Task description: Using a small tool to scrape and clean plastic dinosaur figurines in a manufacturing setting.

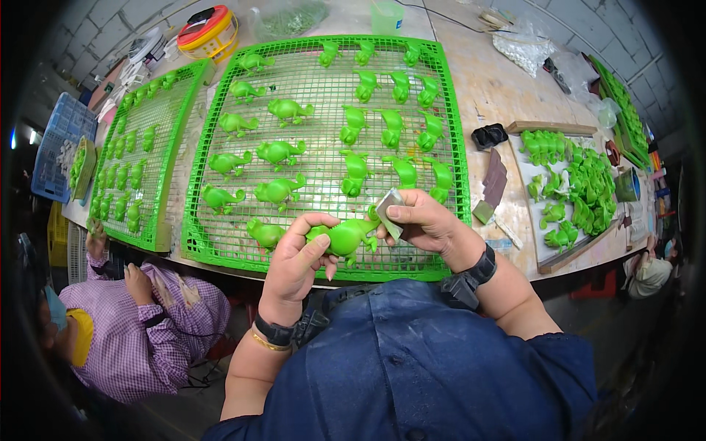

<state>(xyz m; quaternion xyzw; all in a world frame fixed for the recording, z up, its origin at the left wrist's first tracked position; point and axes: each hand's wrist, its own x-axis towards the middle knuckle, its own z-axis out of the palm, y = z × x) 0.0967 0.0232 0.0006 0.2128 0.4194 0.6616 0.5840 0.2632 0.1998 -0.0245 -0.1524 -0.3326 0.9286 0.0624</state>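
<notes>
In my left hand (294,261) is a bright green chameleon figurine (347,239), gripped between thumb and fingers over the front edge of a green mesh rack (457,147). My right hand (432,224) pinches a folded grey piece of what looks like sandpaper (388,209). Its edge meets the right end of the figurine, where the fingertips partly cover the contact. Several similar green figurines (279,189) lie in rows on the rack beyond my hands. The nearest figurine (265,234) is just left of my left hand's fingers.
A second mesh rack (200,81) with figurines stands left, beside a seated person in a checked top (147,331). At right, a board (531,220) bears piled green figurines (588,184). Brown abrasive sheet (495,176) and a black object (489,136) lie between. A red-yellow bucket (209,37) stands behind.
</notes>
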